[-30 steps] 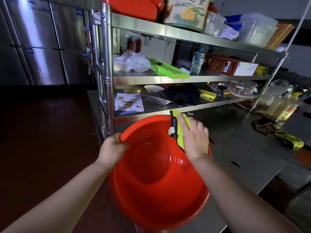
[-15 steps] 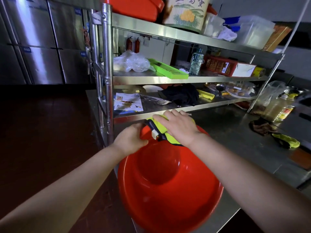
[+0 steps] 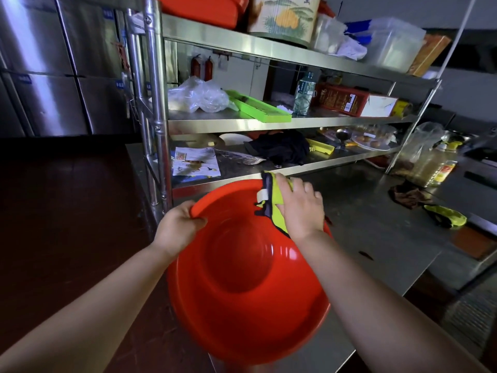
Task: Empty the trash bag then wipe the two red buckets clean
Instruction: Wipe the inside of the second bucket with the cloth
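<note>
Item: red bucket (image 3: 242,292), a wide shallow plastic basin, tilted with its mouth toward the viewer, its lower edge seemingly propped on the near edge of the steel table (image 3: 376,238), though the contact point is hidden and cannot be confirmed. Step in hand, by judgement: wiping the inner wall near the far rim. Recommended handling: keep the basin braced and steady, press the cloth flat, sweep along the rim in overlapping arcs, then work down toward the base so no band is skipped. Left hand (image 3: 178,228): fingers curled over the rim on the left side, thumb inside, gripping the basin. Right hand (image 3: 301,208): fingers fairly straight and spread, pressing down on a yellow-green cloth (image 3: 271,208) with dark trim; nothing is pinched. The cloth lies between palm and bucket wall at the upper right rim, its free edge and white tag showing to the left of the fingertips. Farther along the table: a second yellow-green cloth (image 3: 446,215) beside a brown rag (image 3: 407,196). Beyond: steel shelving (image 3: 269,122) with assorted goods.
</note>
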